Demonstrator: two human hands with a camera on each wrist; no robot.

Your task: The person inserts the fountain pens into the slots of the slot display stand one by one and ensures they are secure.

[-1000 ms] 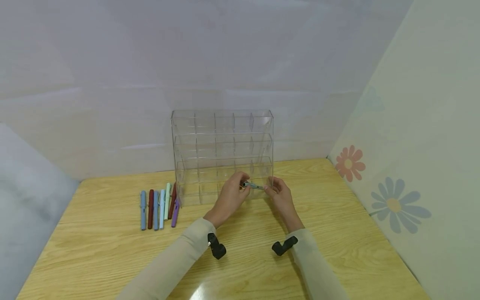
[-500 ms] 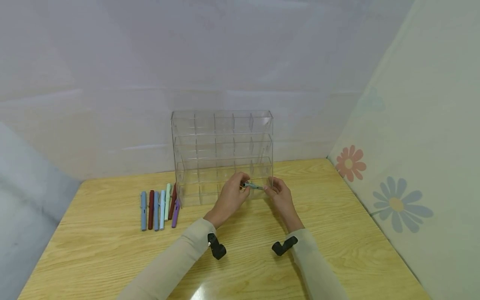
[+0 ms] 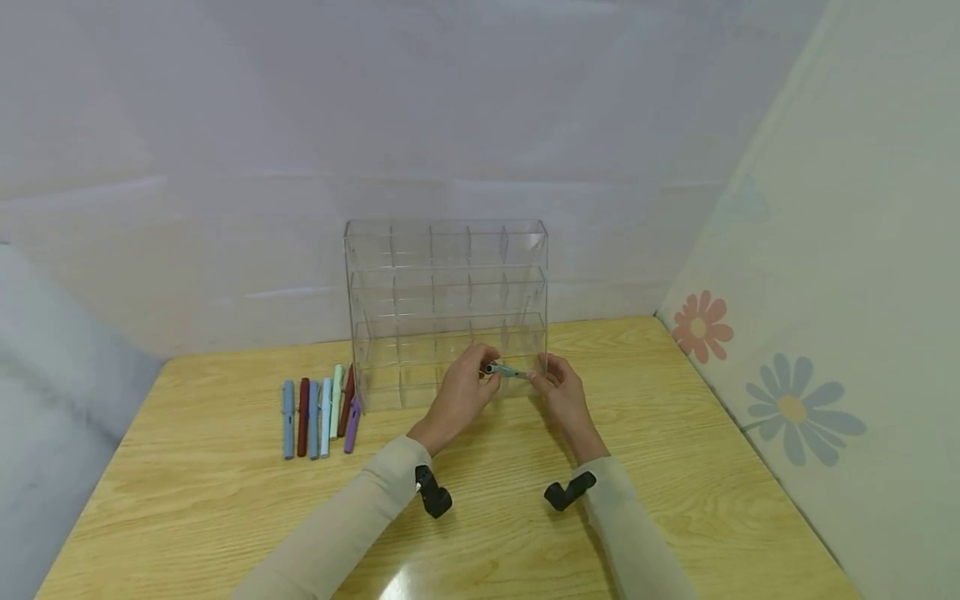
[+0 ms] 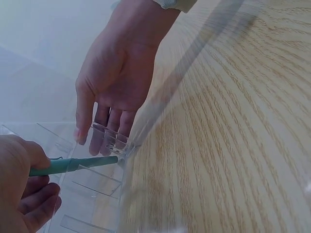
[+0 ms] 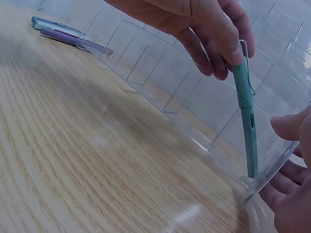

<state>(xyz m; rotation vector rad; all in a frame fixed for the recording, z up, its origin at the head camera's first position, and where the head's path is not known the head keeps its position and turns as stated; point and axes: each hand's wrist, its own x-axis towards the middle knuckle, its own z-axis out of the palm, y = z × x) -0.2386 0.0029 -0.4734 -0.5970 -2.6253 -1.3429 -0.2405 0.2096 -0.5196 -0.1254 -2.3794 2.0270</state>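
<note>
In the head view a clear plastic pen organizer [image 3: 448, 317] stands on the table, its tiers split into compartments. My left hand [image 3: 459, 396] pinches a green pen [image 5: 247, 128] by its capped, clipped end. The pen slants downward, its other end at the bottom tier's right-end compartment, close to the side wall. My right hand [image 3: 564, 404] holds the organizer's right side, thumb at the front and fingers outside the wall. Through the clear plastic in the left wrist view those fingers [image 4: 115, 127] show.
Left of the organizer lie several pens in a loose row: blue pens [image 3: 288, 421], dark red pens [image 3: 303, 417], a pale green pen [image 3: 336, 404] and a purple pen [image 3: 352, 425] close to its left corner. A pale wall [image 3: 225, 275] rises behind the wooden table [image 3: 480, 533].
</note>
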